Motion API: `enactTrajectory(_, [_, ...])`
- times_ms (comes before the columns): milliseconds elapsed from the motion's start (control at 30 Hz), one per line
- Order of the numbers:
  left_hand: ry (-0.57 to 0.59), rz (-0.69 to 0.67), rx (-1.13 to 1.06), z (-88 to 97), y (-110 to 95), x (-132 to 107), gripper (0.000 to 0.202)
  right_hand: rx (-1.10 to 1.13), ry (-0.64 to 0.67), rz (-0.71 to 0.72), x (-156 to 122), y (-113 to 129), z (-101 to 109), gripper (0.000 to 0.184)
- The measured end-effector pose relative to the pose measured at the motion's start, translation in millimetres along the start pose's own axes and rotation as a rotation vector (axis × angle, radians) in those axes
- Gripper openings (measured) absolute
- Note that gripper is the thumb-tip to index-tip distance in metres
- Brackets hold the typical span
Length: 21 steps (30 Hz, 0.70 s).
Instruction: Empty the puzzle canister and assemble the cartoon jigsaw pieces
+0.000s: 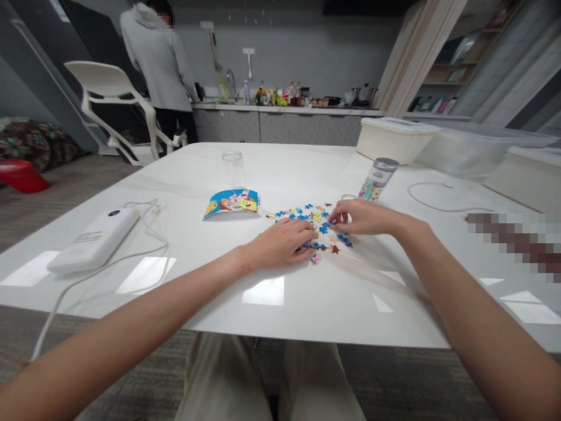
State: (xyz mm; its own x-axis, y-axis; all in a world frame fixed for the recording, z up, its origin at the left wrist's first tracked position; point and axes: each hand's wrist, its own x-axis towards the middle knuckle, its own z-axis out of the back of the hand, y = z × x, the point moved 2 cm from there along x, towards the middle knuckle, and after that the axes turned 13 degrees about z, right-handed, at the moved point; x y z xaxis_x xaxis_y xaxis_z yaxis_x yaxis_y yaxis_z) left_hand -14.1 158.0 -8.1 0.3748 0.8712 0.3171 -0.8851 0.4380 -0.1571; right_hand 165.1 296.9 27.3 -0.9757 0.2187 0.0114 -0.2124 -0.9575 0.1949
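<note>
Left hand (280, 244), right hand (363, 216) half-curled on jigsaw pieces (322, 229) — open table (333, 310) toward the edge.

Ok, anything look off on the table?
A thin white cable droops over the near edge of the white stone table toward the floor, trailing from beside a white rectangular device; it looks like a snag risk.

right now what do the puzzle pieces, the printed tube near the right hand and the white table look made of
The puzzle pieces look like thin printed card, with flat bright faces, though they are small here. The tube could be card or tin; its printed wall gives no clear sign, but the silver cap has a metallic sheen. The table top looks like polished stone or ceramic, with faint veining and sharp window reflections.
</note>
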Motion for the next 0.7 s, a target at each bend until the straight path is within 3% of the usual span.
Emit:
enactTrajectory(167, [0.011, 0.004, 0.001, 0.2, 0.4, -0.1, 0.024, -0.014, -0.003, 0.016, 0.5, -0.9, 1.8, 0.024])
enactTrajectory(400, [0.021, 0.012, 0.003, 1.5, -0.9, -0.1, 0.022, -0.019, -0.081, -0.075, 0.4, -10.3, 0.3, 0.027])
enactTrajectory(700, [0.032, 0.017, 0.000, 2.8, -1.7, -0.1, 0.023, -0.037, -0.058, -0.048, 1.5, -13.1, -1.6, 0.032])
